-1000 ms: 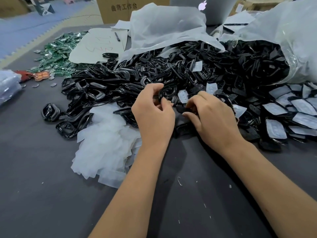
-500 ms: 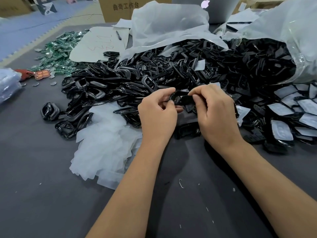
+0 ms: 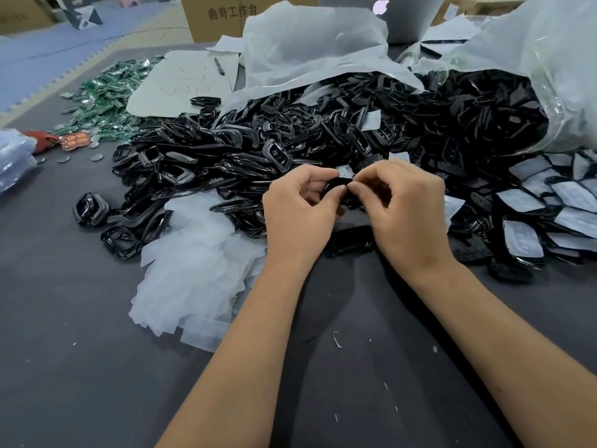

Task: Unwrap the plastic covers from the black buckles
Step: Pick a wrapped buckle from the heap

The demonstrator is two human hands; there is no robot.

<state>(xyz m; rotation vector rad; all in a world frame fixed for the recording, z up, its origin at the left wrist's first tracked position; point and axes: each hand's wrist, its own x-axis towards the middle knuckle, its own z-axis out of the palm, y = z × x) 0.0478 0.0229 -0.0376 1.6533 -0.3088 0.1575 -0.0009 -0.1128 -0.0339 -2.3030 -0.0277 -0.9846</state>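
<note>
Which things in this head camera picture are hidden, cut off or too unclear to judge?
- Held buckle: mostly covered by left hand and right hand; its cover's state is unclear.
- Laptop: cut by the top edge.
- Red marks on the cardboard sheet: too faint.

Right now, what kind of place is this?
Probably a small workshop or packing room: a huge pile of black buckles spills from plastic bags, peeled covers are heaped nearby, and cardboard boxes stand behind.

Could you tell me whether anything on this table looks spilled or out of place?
Yes: black buckles have spilled out of the torn plastic bag across the table, and green packets lie scattered at the far left corner.
</note>
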